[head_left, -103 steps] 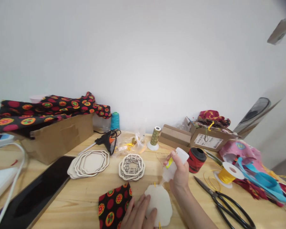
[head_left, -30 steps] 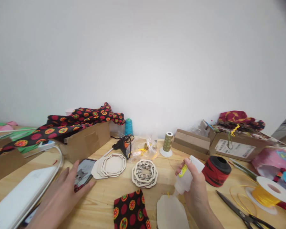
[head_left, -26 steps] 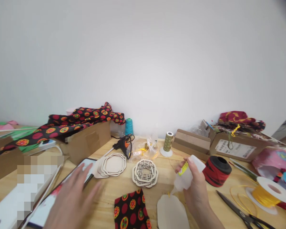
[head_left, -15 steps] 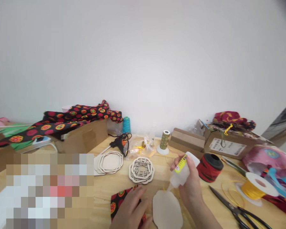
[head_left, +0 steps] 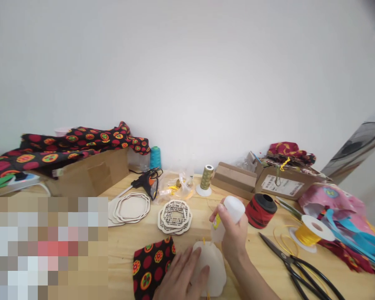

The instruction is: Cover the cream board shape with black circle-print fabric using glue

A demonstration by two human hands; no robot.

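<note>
My right hand (head_left: 234, 235) was closed around the small white glue bottle (head_left: 226, 216), and I held it tipped with the nozzle down, so that the tip came close to the top edge of the pale wooden cut-out (head_left: 210, 266); whether the nozzle really touched the wood I could not tell, because my fingers covered that place. My left hand (head_left: 183, 279) lay open and flat, the fingers spread, on the left part of the cut-out and holding nothing; I think it was there to keep the thin piece from sliding on the wooden table (head_left: 137, 237) under the bottle. The cut-out lay at the near edge of the table, directly in front of me, just beside the patterned cloth piece (head_left: 151, 266), which touched its left side, so both were easy to reach. A bit of yellow cord (head_left: 203, 241) showed at the top of the cut-out. The lattice discs (head_left: 174, 215) and the stack of frames (head_left: 129, 208) waited farther back, apart from my hands, and the scissors (head_left: 295, 266) lay to the right. Compared with one second before, my left hand had come back from the left side of the table, where it was near a phone, to the cut-out, while the right hand had kept the bottle in about the same tipped position.
</note>
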